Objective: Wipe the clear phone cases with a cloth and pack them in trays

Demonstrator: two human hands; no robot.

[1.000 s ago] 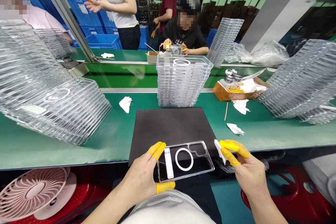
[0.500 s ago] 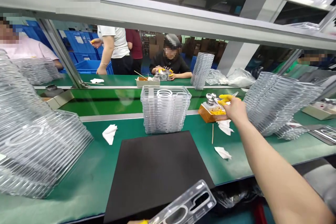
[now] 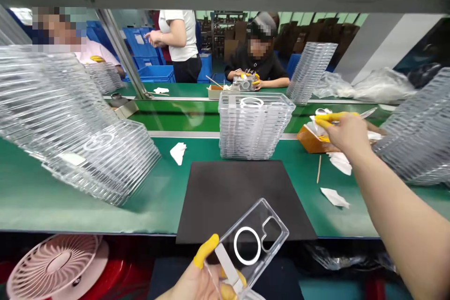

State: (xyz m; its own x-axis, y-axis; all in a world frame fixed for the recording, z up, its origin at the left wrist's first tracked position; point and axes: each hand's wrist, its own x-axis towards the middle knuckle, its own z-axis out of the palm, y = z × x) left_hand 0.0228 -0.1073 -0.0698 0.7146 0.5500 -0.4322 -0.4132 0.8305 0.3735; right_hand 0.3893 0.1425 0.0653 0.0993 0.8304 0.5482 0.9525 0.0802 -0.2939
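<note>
Left grip is closed on a clear plastic phone case with a white ring inside, my yellow-cotted fingertips pinching it as it tilts up at 6 o'clock over the near edge of the black rectangular mat. Right grip is stretched out at 2 o'clock above an orange cardboard box, fingers together; whether it has hold of anything, I can't tell. One slip on that slick case and it could hit the mat or skid off the green worktop. Pull my right arm back carelessly and it could clip the leaning stack of clear cases at 3 o'clock.
</note>
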